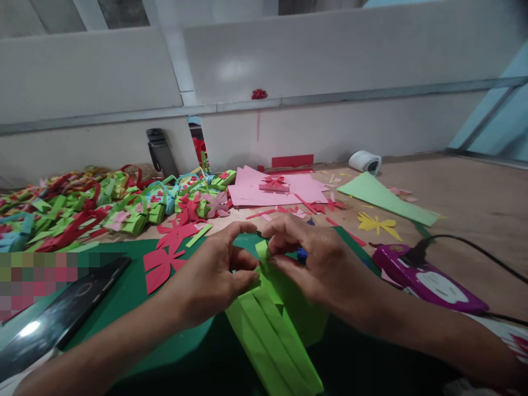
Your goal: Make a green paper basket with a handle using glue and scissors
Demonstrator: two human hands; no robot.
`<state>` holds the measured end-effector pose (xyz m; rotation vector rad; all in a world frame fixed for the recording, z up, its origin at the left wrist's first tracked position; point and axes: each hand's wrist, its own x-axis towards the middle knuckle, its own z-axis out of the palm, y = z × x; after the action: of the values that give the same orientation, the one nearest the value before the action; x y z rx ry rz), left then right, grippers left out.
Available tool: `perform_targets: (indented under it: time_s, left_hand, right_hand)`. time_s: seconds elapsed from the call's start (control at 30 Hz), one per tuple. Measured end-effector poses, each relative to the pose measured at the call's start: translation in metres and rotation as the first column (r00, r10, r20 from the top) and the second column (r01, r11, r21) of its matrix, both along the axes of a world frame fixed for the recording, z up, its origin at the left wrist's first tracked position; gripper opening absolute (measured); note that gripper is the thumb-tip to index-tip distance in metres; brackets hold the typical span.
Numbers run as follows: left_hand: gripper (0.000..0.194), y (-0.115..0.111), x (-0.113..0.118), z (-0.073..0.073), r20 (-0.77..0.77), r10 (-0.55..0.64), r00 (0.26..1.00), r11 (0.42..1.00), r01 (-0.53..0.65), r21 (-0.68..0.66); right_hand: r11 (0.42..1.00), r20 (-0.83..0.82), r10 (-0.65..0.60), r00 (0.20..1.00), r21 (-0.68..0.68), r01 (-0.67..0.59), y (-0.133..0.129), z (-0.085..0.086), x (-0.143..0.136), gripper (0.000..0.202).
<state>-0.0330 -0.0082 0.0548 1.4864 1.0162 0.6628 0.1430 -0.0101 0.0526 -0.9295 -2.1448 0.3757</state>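
A bright green folded paper piece point(268, 341), with long pleats like a small paper bag, stands tilted in front of me. My left hand point(218, 267) is closed, its thumb and fingertips pinching the upper left edge of that paper. Between the fingers of my right hand point(319, 258) is a narrow green paper strip point(262, 250) at the top of the piece. The right fingertips partly cover the strip, so where it joins cannot be seen. Red paper flower cutouts point(167, 261) lie beyond my left forearm.
Underneath is a dark green mat point(165, 335), with a black phone point(86, 302) on its left. A heap of small paper bags point(124, 214) fills the back left, near a grey bottle point(161, 154). Pink sheets point(247, 192) lie behind; a purple power strip point(433, 280) with a cord sits right.
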Motion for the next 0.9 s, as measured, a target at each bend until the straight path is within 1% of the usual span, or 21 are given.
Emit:
perform_targets:
  time_s: [0.1, 0.27, 0.43, 0.63, 0.8, 0.9]
  left_hand:
    - [0.059, 0.0015, 0.0003, -0.0004, 0.02, 0.012, 1.0, 0.999, -0.011, -0.031]
    - [0.066, 0.0036, 0.0011, 0.0008, 0.019, 0.021, 1.0, 0.998, -0.02, -0.065]
    - [0.066, 0.005, 0.0015, 0.0007, 0.029, 0.022, 0.999, 0.996, -0.02, -0.087]
    - [0.065, 0.0079, 0.0019, 0.0003, -0.007, 0.039, 0.999, 0.995, -0.039, -0.095]
    - [0.067, 0.0078, 0.0035, 0.0034, -0.036, 0.051, 0.998, 0.989, -0.055, -0.138]
    - [0.065, 0.0081, 0.0042, 0.0031, -0.038, 0.049, 0.998, 0.989, -0.054, -0.138]
  right_hand:
    - [1.0, 0.016, -0.009, 1.0, -0.008, 0.009, 0.0023, 0.0007, -0.0005, 0.027]
    - [0.998, 0.042, -0.013, 0.999, -0.068, 0.016, 0.003, 0.002, 0.0003, 0.028]
    - [0.993, 0.041, 0.011, 0.999, -0.115, -0.007, 0.0015, 0.0027, 0.0019, 0.03]
    - [0.993, 0.041, 0.02, 0.999, -0.12, -0.015, 0.0021, 0.0008, 0.0024, 0.033]
    - [0.985, 0.058, 0.006, 0.998, -0.172, 0.004, 0.003, -0.0002, 0.0027, 0.029]
    - [0.985, 0.069, 0.007, 0.998, -0.172, 0.005, 0.0024, -0.0002, 0.0028, 0.026]
